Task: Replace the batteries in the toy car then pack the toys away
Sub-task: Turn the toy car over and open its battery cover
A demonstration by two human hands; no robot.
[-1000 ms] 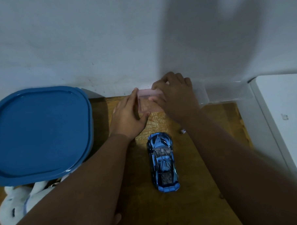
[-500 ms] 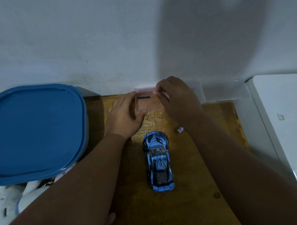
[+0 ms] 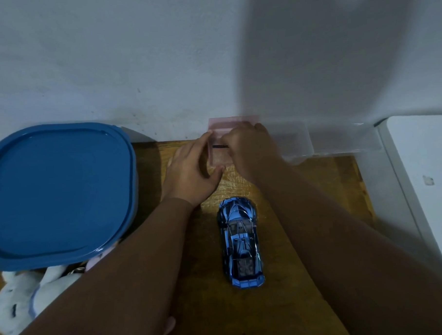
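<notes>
Pink box (image 3: 220,156) — both hands' grip closed.

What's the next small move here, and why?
Probably lift the dark tool out of the pink box with the right hand. The left hand steadies the box by the wall, right fingers are at its opening, and the blue toy car sits untouched on the table.

Both hands (image 3: 222,164) on pink box (image 3: 219,132), blue toy car (image 3: 241,242) on wooden table (image 3: 317,188)
</notes>
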